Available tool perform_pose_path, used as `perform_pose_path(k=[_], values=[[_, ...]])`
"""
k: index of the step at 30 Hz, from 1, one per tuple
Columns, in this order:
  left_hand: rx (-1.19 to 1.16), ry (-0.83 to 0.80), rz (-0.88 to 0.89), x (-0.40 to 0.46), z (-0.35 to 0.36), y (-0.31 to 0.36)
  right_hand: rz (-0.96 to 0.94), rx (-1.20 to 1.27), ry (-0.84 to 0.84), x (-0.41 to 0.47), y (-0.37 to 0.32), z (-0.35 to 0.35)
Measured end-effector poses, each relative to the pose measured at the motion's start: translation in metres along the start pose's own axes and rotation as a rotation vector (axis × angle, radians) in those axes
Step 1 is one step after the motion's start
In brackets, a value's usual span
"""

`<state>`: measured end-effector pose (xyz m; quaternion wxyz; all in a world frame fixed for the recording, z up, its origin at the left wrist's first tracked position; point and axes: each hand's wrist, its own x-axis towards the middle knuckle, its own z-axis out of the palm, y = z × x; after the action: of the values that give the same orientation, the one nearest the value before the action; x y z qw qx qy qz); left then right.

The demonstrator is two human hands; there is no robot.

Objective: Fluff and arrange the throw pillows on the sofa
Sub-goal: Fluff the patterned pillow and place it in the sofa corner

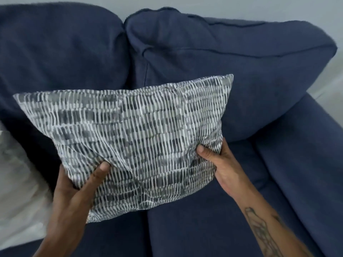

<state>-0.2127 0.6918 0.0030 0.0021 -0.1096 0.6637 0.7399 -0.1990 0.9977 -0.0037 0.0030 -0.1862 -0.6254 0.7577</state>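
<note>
A grey-and-white patterned throw pillow is held up over the seat of a navy blue sofa. My left hand grips its lower left edge, thumb pressed into the front. My right hand pinches its lower right corner, thumb on the front and fingers behind. The pillow tilts, right corner higher than the left, and its fabric is creased between my thumbs.
Two large navy back cushions stand behind the pillow. The sofa's right armrest runs along the right side. A pale, blurred pillow or cloth lies at the left edge of the seat. A light wall shows above.
</note>
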Motion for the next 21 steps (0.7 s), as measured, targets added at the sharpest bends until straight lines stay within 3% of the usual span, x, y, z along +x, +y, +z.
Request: perform_pose_path(k=[7,12,18,21], values=[[0.024,-0.19,0.007,-0.022,0.138,-0.004,-0.132,-0.069,0.134,0.015,-0.058,-0.148],[0.162,-0.275,-0.015,-0.018,0.219,-0.033,-0.063,-0.095,0.178,0.039,-0.054,-0.231],[0.309,-0.249,-0.08,0.008,0.241,-0.07,0.082,-0.227,0.065,0.068,-0.02,-0.26],[0.262,-0.296,-0.032,0.027,0.229,-0.058,0.003,-0.25,0.059,0.079,-0.047,-0.274]])
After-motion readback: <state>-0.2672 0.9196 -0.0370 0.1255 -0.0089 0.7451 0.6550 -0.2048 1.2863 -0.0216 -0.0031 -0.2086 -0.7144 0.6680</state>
